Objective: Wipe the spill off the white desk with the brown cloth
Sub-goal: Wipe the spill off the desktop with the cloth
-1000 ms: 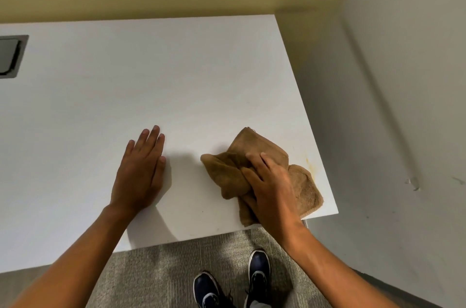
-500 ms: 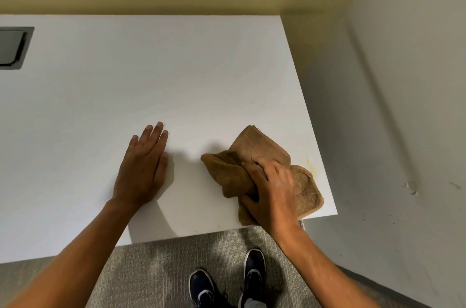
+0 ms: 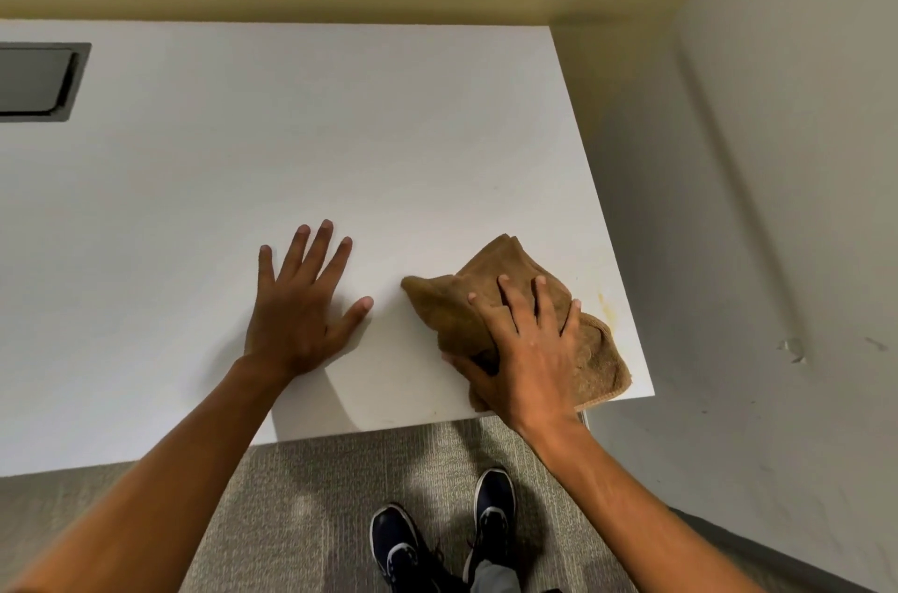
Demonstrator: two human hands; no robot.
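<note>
Since half a second ago the right hand (image 3: 527, 349) has flattened out; its fingers, then curled and bunched on the brown cloth (image 3: 515, 320), now lie spread across the top of it, with the thumb tucked under the cloth's near left fold, so the hand presses and lightly grips the cloth rather than clenching it; the left hand (image 3: 301, 308) has also changed, its fingers now fanned apart where they were held together, and it rests palm-down, released and holding nothing, on the white worktop (image 3: 340, 131) just left of the cloth, not touching it; the cloth itself sits much as it did, crumpled near the worktop's front right corner, its near right edge reaching the front edge of the worktop. Just right of the cloth, between it and the worktop's right edge, a faint yellowish spill (image 3: 604, 308) shows, uncovered by the cloth. Well away from the cloth, at the far left, a dark rectangular cut-out (image 3: 39, 82) is set into the worktop. Below the cloth, past the front edge, a pair of dark shoes (image 3: 442, 539) stands on grey carpet (image 3: 301, 495); a pale wall (image 3: 777, 203) runs beside the worktop on the cloth's right.
</note>
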